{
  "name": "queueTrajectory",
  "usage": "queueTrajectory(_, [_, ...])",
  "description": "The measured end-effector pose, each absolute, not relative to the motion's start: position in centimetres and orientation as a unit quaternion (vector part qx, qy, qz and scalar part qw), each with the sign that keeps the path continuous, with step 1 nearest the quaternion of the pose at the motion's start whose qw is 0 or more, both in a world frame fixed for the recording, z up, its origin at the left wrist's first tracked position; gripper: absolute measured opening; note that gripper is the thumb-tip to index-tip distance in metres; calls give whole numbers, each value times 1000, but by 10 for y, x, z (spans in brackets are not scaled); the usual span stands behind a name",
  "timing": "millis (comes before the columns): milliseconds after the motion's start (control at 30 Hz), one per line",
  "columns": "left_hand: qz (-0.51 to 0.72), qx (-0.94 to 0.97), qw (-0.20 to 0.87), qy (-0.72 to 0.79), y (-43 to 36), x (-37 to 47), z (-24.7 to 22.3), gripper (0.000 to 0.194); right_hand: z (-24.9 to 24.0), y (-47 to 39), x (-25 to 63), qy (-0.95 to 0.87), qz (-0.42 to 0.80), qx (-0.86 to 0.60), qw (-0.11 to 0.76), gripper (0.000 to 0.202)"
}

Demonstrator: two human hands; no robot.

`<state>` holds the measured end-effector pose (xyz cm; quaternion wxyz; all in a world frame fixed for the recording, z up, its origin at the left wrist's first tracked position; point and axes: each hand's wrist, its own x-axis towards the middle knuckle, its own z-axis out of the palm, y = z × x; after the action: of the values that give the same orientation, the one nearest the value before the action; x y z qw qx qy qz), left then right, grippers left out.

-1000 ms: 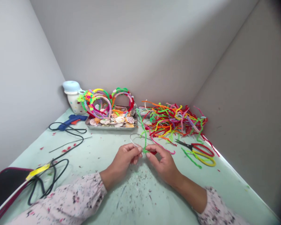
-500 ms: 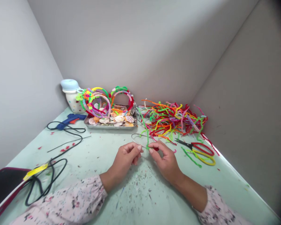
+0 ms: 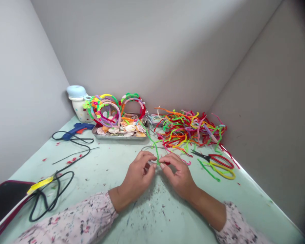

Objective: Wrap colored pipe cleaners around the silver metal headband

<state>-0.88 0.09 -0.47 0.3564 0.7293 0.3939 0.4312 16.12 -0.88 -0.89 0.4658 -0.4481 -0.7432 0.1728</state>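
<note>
A green pipe cleaner (image 3: pixel 154 144) rises from between my fingertips and leans to the left toward the shell tray. Its lower end bends around a thin metal headband (image 3: pixel 148 147), whose loop shows just beyond my fingers. My left hand (image 3: pixel 139 174) is closed, thumb and index finger pinching at the left side of the green wrap. On the other side, my right hand (image 3: pixel 179 174) pinches the band and the green end, with a bit of red showing under its fingers. The fingertips of both hands nearly touch.
Behind are a metal tray (image 3: pixel 119 137) of shells, decorated headbands (image 3: pixel 109 115), a white jar (image 3: pixel 80 108) and a pile of colourful pipe cleaners (image 3: pixel 190 130). Scissors (image 3: pixel 218 162) lie right; a blue glue gun (image 3: pixel 75 130), black cable (image 3: pixel 58 189) and dark tablet-like object (image 3: pixel 6 200) lie left.
The green pipe cleaner's free end has swung left. My left hand has shifted slightly, its fingers now closer to the green wrap. The whole view has moved a little.
</note>
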Motion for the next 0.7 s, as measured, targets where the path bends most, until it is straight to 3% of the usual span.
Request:
queueTrajectory(500, [448,620,518,383,11,-9,-9,17,-11,-7,162,-723,130,-460,499,14])
queueTrajectory(700, [456,599,534,386,13,-8,-5,16,-12,-5,162,-722,141,-462,494,12])
